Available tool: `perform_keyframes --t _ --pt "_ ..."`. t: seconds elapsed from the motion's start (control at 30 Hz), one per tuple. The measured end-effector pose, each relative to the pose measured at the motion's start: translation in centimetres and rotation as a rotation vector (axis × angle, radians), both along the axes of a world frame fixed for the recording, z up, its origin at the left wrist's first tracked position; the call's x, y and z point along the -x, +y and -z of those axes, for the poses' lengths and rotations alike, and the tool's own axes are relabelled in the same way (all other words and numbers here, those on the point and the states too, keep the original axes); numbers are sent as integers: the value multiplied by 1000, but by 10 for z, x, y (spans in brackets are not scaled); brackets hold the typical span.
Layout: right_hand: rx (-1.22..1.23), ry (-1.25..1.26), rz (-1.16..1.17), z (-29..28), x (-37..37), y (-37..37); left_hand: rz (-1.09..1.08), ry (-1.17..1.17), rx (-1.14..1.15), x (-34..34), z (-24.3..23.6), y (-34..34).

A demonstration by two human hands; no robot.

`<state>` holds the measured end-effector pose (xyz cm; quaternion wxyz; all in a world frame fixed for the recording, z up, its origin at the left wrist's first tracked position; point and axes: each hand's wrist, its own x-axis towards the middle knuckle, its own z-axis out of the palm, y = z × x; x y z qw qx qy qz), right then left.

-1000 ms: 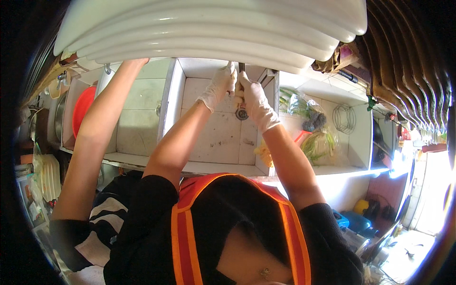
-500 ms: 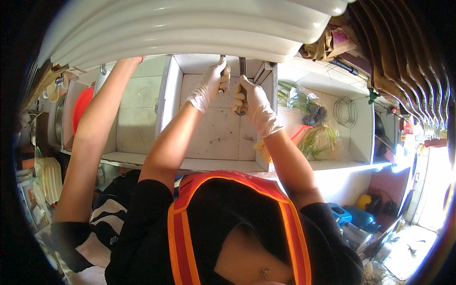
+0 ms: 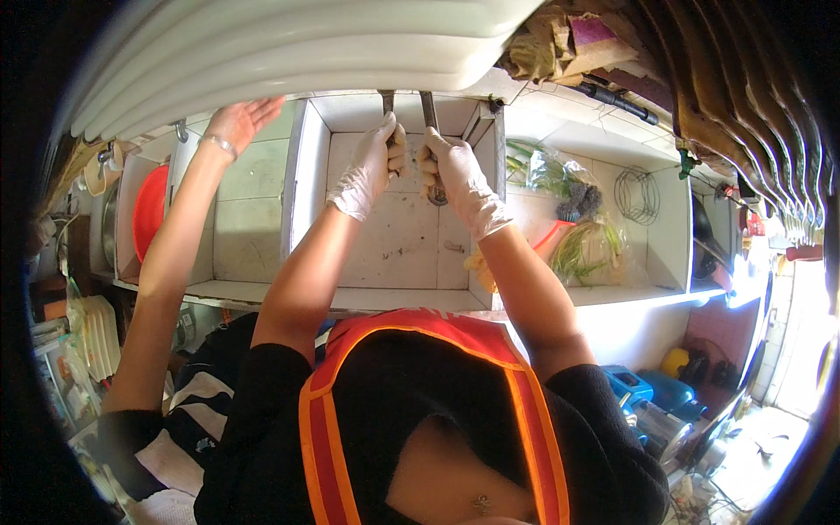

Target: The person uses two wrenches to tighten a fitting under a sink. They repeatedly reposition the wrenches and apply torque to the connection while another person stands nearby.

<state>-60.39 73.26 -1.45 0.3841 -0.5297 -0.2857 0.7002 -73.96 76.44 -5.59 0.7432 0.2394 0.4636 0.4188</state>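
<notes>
Fingers (image 3: 397,150) of your left hand (image 3: 371,164) wrap one dark shaft (image 3: 388,102); your right hand (image 3: 455,171) wraps a grey shaft (image 3: 428,108), both protruding beyond your fists.

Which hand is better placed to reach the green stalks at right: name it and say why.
Likely the right hand: it is nearer the green stalks, across the divider, while the left hand is farther. Both hands hold grey handles, though.

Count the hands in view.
3: the gloved left hand and gloved right hand above one tiled basin, and a co-worker's bare hand at the neighbouring left basin. Another may be hidden.
</notes>
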Motion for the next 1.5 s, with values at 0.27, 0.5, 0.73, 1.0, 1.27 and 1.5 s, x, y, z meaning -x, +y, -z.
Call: perform_keyframes --t 0.27,0.5,0.73,1.0,1.27,1.5 --pt "-84 -216 -99 21 -7 19 -89 55 22 -8 -7 -3" --pt "-148 -400 -142 32 -11 3 -415 -20 -137 -26 -10 26" --pt "-104 -209 -9 25 -30 -18 -607 -77 -62 -53 -25 68" --pt "-66 -161 36 27 -46 -26 -587 -12 -32 -56 -46 66" --pt "-21 -91 27 31 -42 -22 -615 263 -113 -54 -52 74" --pt "-48 -92 25 30 -44 -21 -631 60 -127 -55 -46 71"
